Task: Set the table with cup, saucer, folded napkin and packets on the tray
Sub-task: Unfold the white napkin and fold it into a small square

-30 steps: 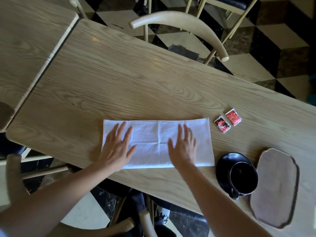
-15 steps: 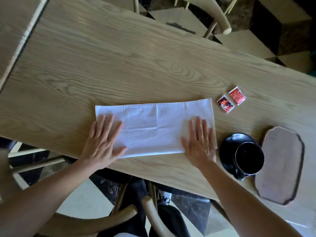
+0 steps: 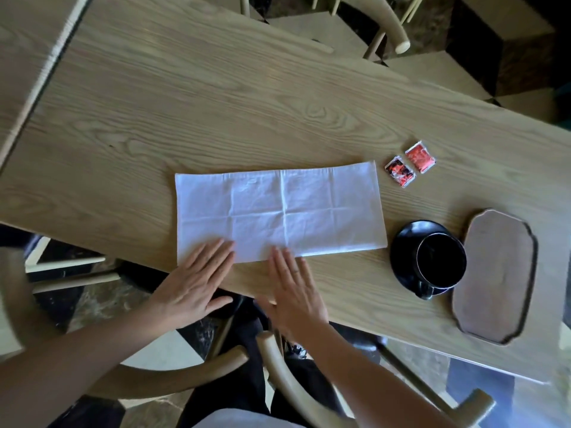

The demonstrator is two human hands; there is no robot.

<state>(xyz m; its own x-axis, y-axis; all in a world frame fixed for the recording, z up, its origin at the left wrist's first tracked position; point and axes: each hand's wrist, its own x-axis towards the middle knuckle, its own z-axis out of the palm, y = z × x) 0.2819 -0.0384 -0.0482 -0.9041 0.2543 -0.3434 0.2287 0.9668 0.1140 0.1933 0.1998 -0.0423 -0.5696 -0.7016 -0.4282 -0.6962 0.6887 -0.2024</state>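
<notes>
A white napkin (image 3: 279, 213) lies flat as a long rectangle on the wooden table (image 3: 216, 103), with crease lines across it. My left hand (image 3: 194, 281) rests open, its fingertips on the napkin's near left edge. My right hand (image 3: 295, 291) lies open beside it, fingertips touching the near edge close to the middle. To the right stands a black cup (image 3: 441, 262) on a black saucer (image 3: 403, 251). Two red packets (image 3: 409, 165) lie beyond the napkin's far right corner. A brown wooden tray (image 3: 497, 273) sits bare at the far right.
A second table (image 3: 27, 41) adjoins on the left across a narrow gap. Pale wooden chair backs (image 3: 278, 366) curve just below the near table edge, and another chair (image 3: 398, 29) stands on the far side. The floor is checkered.
Both hands have slid back from the napkin's ends toward the near edge and closer together. The right hand moved left, away from the cup. The napkin stays flat.
</notes>
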